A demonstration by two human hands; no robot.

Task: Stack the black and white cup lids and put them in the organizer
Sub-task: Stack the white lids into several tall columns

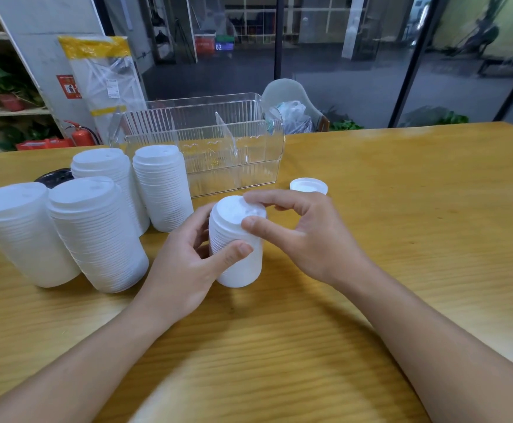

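head view | worn on person | faces forward and down | close over wooden table (401, 209)

Both hands (185, 257) (304, 236) grip a white lid stack (240, 270)

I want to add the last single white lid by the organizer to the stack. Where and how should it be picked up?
Pinch the loose lid by its rim, coming down from above with fingers on opposite edges. It lies flat and low on the table, so only the raised rim offers a hold. The right hand is nearer.

The lid stacks (236, 239) look like matt white plastic, the organizer (200, 141) clear ribbed plastic, the table (401, 209) smooth wood.
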